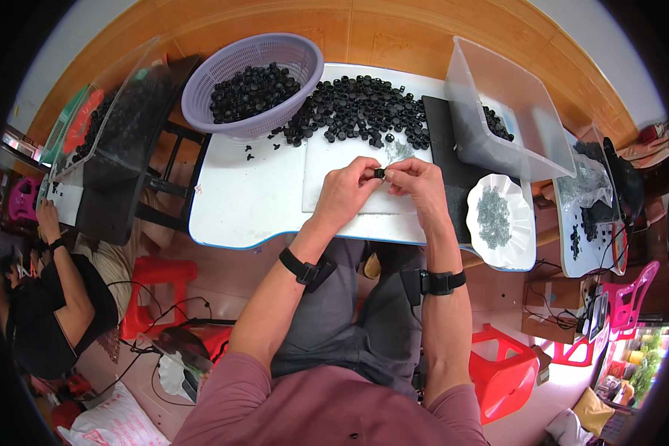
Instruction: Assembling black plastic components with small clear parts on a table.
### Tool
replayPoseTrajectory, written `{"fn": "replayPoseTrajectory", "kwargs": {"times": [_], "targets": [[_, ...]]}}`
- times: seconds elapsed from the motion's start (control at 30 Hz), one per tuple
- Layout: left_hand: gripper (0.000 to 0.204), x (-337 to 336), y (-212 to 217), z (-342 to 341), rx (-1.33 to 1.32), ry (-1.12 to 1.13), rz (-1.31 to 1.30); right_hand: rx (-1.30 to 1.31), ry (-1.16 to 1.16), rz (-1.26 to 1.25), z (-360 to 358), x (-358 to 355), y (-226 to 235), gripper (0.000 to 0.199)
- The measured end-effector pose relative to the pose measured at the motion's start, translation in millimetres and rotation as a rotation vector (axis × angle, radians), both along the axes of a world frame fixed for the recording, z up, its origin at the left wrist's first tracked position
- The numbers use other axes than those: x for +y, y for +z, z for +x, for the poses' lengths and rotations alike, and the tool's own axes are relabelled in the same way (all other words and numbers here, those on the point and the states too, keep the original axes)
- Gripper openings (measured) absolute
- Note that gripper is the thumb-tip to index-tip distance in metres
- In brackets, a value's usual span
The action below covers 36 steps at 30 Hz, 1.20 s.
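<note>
From my end, I have the left grip (354, 183) and right grip (416, 183) pinched at the fingertips on one small black piece (380, 173), over the smooth white surface (238, 189). Beyond lie heaped, rounded black parts (360, 104); rightward, a fluted white dish (524, 215) holds translucent bits (493, 217).

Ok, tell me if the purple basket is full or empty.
Partly full: black parts are heaped inside the purple basket, and its upper sides show bare.
</note>
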<state>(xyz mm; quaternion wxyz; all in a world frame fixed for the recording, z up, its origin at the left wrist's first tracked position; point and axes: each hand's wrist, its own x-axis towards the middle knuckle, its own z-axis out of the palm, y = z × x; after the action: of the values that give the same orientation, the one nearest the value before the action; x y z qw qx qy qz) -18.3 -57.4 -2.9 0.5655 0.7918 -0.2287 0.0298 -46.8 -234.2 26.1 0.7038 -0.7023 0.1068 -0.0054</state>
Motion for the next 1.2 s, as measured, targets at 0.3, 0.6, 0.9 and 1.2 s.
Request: {"fn": "replayPoseTrajectory", "kwargs": {"times": [0.3, 0.6, 0.9, 1.2], "targets": [[0.025, -0.6, -3.2, 1.1, -0.011, 0.013, -0.003, 0.016, -0.002, -0.008, 0.1, -0.1, 1.7, 0.014], [0.024, -1.8, -4.8, 0.0, -0.059, 0.029, -0.009, 0.022, 0.020, -0.011, -0.1, -2.0, 1.6, 0.014], [0.021, -1.6, -3.2, -1.3, -0.058, 0.050, 0.021, 0.003, -0.002, -0.011, -0.6, 2.5, 0.4, 0.014], [0.020, -2.3, -1.8, -0.9, -0.040, 0.049, 0.034, -0.023, 0.014, -0.001, 0.9, 0.5, -5.7, 0.010]]}}
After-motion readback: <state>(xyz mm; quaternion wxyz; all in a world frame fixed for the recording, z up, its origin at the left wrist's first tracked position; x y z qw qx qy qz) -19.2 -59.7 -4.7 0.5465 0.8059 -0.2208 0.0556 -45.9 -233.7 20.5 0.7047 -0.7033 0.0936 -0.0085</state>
